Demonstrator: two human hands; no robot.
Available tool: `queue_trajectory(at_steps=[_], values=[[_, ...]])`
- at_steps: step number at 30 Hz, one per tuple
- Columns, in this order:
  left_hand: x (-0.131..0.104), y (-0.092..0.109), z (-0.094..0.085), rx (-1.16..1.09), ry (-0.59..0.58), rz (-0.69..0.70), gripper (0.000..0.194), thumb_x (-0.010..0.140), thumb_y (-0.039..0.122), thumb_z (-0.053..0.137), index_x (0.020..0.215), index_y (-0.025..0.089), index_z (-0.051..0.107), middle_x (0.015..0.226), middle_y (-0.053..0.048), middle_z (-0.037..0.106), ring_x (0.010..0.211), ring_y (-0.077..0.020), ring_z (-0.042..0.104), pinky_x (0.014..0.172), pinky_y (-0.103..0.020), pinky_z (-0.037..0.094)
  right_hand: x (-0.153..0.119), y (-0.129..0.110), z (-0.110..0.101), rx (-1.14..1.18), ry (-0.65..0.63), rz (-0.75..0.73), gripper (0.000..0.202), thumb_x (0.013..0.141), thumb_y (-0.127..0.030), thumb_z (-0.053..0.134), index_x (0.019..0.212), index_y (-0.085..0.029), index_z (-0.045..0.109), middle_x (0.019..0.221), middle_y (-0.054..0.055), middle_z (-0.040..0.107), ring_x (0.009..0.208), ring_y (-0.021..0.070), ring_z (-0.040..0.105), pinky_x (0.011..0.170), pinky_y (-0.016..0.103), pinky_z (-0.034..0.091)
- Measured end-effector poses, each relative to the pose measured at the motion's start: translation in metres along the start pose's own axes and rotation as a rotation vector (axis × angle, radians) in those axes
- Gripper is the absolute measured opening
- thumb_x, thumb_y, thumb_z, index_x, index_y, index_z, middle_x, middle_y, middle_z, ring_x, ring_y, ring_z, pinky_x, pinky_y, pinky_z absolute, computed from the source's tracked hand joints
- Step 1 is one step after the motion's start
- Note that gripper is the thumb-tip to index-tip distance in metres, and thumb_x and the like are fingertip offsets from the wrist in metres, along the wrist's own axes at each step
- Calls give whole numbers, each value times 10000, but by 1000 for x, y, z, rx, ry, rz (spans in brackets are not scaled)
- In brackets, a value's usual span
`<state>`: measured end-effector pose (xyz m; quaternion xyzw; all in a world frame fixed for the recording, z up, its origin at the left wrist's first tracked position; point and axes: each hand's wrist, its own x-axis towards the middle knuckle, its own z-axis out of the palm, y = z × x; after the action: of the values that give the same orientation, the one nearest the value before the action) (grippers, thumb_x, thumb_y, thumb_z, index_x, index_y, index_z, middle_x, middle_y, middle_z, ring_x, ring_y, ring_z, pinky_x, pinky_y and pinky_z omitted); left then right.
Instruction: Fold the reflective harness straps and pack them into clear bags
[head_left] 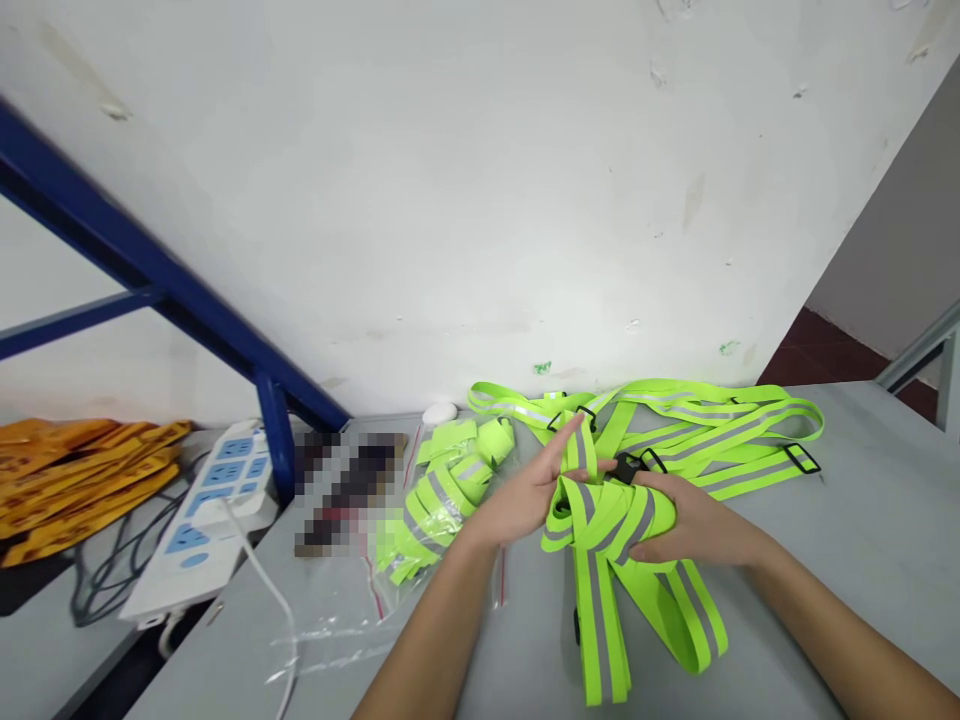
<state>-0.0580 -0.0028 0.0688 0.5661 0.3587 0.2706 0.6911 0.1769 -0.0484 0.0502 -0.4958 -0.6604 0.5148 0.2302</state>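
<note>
A neon-yellow reflective strap point(622, 520) with a grey stripe is gathered into a folded bundle between my hands. My left hand point(529, 490) is at the bundle's left side, forefinger stretched forward and a strap loop running between its fingers. My right hand point(694, 520) is closed round the bundle's right side, its thumb in front and its other fingers partly hidden. Two strap ends hang down toward me, one as a wide loop. Just behind the bundle is a black plastic buckle point(628, 466). More loose reflective straps point(705, 425) with black slider buckles lie beyond my hands.
Clear zip bags point(442, 490) with folded neon straps lie left of my left arm. A white power strip point(206, 520) with a plugged-in cable, orange packets point(82, 480) and a blue metal frame point(187, 290) are farther left. A white wall point(510, 200) backs the grey table point(847, 530).
</note>
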Motion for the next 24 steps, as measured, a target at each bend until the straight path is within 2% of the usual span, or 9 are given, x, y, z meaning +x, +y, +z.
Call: queue_trajectory(at_steps=[4, 6, 8, 10, 11, 13, 15, 19, 24], values=[[-3, 5, -6, 191, 239, 164, 891, 830, 366, 658, 1530, 303, 111, 723, -5, 693, 548, -153, 628, 541, -272, 518, -1, -4, 4, 12, 68, -8, 502, 640, -382, 788, 1115, -266, 676, 1074, 26, 700, 986, 300, 637, 795, 366, 526], [-3, 8, -4, 290, 315, 248, 861, 843, 310, 640, 1529, 290, 120, 595, 49, 629, 469, -124, 569, 514, -246, 490, 0, -7, 5, 42, 66, -4, 479, 654, -352, 770, 1114, -261, 674, 1049, 21, 707, 961, 290, 643, 790, 369, 525], [-2, 8, 1, 458, 350, 378, 634, 860, 243, 594, 1454, 287, 378, 661, 11, 679, 578, -149, 626, 596, -280, 523, 2, -9, 6, 91, 81, 3, 455, 662, -315, 750, 1106, -247, 676, 1025, 20, 708, 940, 277, 644, 766, 360, 527], [2, 4, 10, 703, 364, 576, 345, 876, 168, 522, 1164, 287, 668, 803, -28, 735, 753, -175, 667, 770, -346, 535, 5, -10, 6, 169, 125, -6, 426, 658, -269, 735, 1080, -230, 685, 1003, 18, 703, 932, 260, 638, 749, 335, 523], [5, 1, 15, 832, 368, 683, 312, 882, 132, 490, 1024, 289, 719, 848, -21, 747, 811, -176, 666, 857, -376, 510, 6, -9, 6, 220, 145, -9, 410, 660, -247, 723, 1068, -223, 687, 979, 14, 699, 908, 242, 637, 728, 314, 520], [11, -9, 25, 1039, 393, 877, 328, 884, 84, 476, 937, 297, 720, 888, 14, 757, 863, -168, 648, 980, -421, 430, 7, -6, 5, 341, 143, 31, 407, 682, -215, 682, 1089, -217, 672, 871, -3, 686, 756, 182, 629, 607, 256, 495], [15, -22, 33, 1153, 446, 1009, 330, 882, 69, 499, 1012, 303, 692, 964, 34, 757, 936, -170, 621, 1047, -443, 353, 6, -1, 3, 459, 117, 118, 449, 707, -214, 652, 1155, -220, 631, 741, -32, 645, 568, 119, 560, 456, 200, 403], [18, -41, 36, 1229, 491, 1049, 418, 836, 56, 511, 1154, 301, 629, 1113, 22, 724, 1100, -215, 553, 1086, -488, 288, 3, 5, -2, 600, 90, 253, 471, 729, -290, 689, 1185, -223, 592, 637, -56, 598, 465, 84, 485, 371, 167, 311], [20, -46, 32, 1161, 419, 1103, 489, 741, 119, 528, 1212, 231, 600, 1266, -91, 635, 1192, -271, 513, 1027, -498, 393, 3, 4, -4, 673, 172, 381, 482, 711, -535, 734, 1064, -236, 598, 691, -29, 636, 536, 108, 559, 373, 162, 345]])
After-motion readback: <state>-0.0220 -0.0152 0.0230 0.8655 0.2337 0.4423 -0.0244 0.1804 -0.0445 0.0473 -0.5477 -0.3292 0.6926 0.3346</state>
